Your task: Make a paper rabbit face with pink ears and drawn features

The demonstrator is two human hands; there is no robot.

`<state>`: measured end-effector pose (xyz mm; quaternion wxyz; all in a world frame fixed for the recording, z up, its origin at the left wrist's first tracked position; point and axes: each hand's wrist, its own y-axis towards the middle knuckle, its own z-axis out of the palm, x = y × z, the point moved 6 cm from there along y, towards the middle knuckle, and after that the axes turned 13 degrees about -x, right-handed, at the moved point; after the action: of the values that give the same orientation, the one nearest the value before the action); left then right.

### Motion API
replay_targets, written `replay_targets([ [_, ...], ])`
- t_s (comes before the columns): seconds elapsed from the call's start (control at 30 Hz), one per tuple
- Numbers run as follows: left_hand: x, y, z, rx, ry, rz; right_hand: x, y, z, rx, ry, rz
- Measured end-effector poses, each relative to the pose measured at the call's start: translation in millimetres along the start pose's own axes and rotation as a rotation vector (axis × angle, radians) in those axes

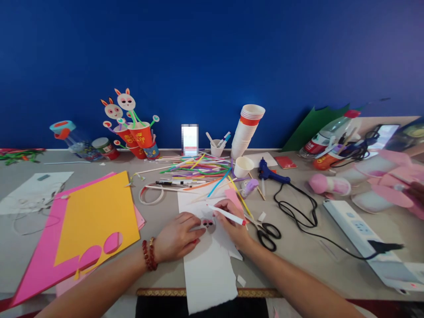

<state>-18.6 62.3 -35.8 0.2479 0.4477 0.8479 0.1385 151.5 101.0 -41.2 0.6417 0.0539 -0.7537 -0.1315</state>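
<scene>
My right hand (233, 225) grips a white marker (230, 215) with a red end, its tip pointing left above the paper. Stretched out palm down, my left hand (180, 234) lies on a long white paper sheet (210, 274) with a torn lower edge. Its fingertips touch or nearly touch a small paper animal face (208, 224) with dark eyes and pink shading, between both hands. A bit of red shows under the left fingers; I cannot tell what it is. Black-handled scissors (267, 234) lie just right of my right hand.
Colourful pipe cleaners (195, 167) are heaped behind the paper. Yellow card (99, 216) over pink lies left. Cups with rabbit figures (141, 132) and a paper-cup stack (245, 132) stand behind. A glue gun (273, 173) trails its cord to a power strip (357, 234). Another person's hand (418, 191) is far right.
</scene>
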Motion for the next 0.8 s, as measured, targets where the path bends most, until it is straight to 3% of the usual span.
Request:
replay_targets([
  [0.4, -1, -3, 2.6, 0.03, -0.007, 0.035, -1, -6, -2, 0.162, -0.086, 0.066],
  [0.8, -3, -5, 2.3, 0.034, -0.004, 0.002, -3, -18, -6, 0.132, -0.206, -0.085],
])
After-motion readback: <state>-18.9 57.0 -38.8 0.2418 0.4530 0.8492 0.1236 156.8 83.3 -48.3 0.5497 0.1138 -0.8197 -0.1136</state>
